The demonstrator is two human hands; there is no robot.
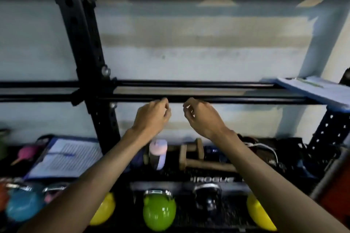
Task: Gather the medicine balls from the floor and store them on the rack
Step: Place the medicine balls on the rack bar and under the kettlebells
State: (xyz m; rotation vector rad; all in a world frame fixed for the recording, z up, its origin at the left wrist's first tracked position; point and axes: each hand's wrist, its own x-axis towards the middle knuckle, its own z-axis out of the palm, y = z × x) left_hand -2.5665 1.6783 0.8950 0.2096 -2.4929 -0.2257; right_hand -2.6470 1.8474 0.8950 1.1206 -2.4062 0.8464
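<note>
A black metal rack [208,98] stands against the wall in front of me, its two horizontal rails running across the middle of the view. My left hand [153,117] and my right hand [202,117] are raised side by side just below the front rail, a small gap between them. Both have loosely curled fingers and hold nothing. No medicine ball shows in this view. The rails above my hands carry nothing in this stretch.
A black upright post [83,43] rises at the left. On the lower shelf lie a clipboard with papers [66,157], a pale bottle [158,154] and wooden parallettes [197,159]. Below stand coloured kettlebells, among them a green one [159,212]. A blue board [314,89] rests on the rails at right.
</note>
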